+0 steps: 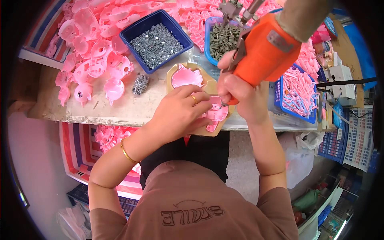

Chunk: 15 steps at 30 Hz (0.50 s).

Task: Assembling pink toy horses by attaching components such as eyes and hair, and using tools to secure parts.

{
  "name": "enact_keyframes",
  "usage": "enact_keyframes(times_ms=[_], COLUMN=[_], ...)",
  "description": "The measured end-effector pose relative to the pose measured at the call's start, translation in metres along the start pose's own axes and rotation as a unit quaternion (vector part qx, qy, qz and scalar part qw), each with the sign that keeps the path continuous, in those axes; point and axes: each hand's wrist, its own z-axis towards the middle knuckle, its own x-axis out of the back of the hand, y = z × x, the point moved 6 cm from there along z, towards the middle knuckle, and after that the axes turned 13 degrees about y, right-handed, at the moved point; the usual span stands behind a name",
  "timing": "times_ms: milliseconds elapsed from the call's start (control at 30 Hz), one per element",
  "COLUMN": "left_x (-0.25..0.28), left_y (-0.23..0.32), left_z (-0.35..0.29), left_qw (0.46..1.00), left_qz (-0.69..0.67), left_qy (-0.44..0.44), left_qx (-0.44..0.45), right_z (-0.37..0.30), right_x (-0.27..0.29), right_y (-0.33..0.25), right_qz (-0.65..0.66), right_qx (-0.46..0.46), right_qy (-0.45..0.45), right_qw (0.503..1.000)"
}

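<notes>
My right hand point(242, 94) is wrapped round an orange electric screwdriver point(262, 52), tilted with its bit pointing down. The bit's tip is at the right side of a pink plastic toy part point(216, 113), which lies in a tan fixture block point(229, 116) at the table's front edge. My left hand point(180, 108), with a ring on one finger, grips the same part from the left, its fingers bent over it and covering much of it. Behind my left fingers, a rounded pink shell point(187, 77) sits in the far hollow of the block.
Left of the block, a clump of screws point(140, 84) lies on the table point(92, 110). Behind are a dark blue bin point(187, 45) of screws and a blue tray point(207, 40) of grey-brown parts. Pink shells point(98, 56) heap up at left; a blue basket point(296, 110) of pink sticks stands right.
</notes>
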Motion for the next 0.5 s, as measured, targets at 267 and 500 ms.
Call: enact_keyframes(times_ms=[267,500], left_x=[-0.017,-0.020], left_y=[-0.001,-0.001], left_z=[-0.009,-0.009], left_qw=[0.999,0.999], left_qz=[0.039,0.040], left_qy=[-0.024,-0.018], left_qx=[-0.005,0.009], right_z=[-0.005,-0.011], right_x=[0.005,0.011], right_y=[0.017,0.022], right_qz=[0.058,0.024], right_qx=[-0.031,0.012], right_qy=[0.002,0.044], right_qw=[0.998,0.999])
